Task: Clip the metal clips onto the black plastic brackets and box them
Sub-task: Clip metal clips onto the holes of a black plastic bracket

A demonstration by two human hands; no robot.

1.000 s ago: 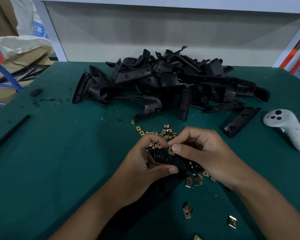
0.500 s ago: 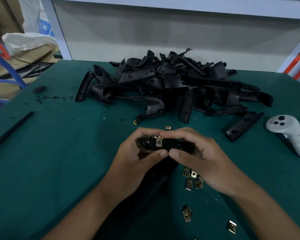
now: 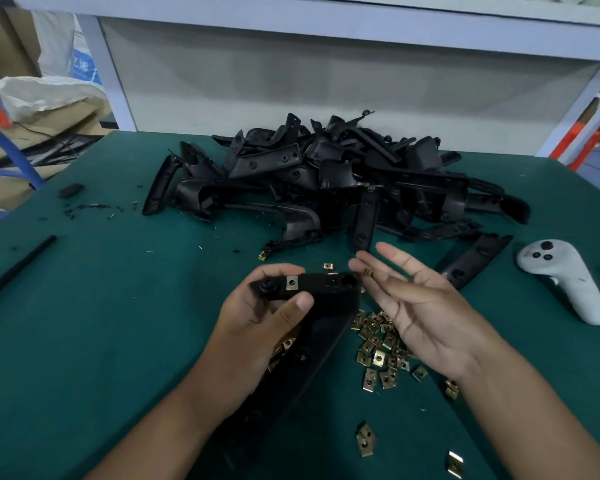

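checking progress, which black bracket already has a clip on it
The bracket held in the left hand: a brass clip sits on its upper face. The piled brackets and the lone one beside the right hand show none.

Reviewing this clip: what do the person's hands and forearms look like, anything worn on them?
Both the left hand and the right hand are bare: no gloves, rings or watch show. Both forearms are bare as far as the bottom edge of the picture, with no sleeve, wristband, cable or marking in view.
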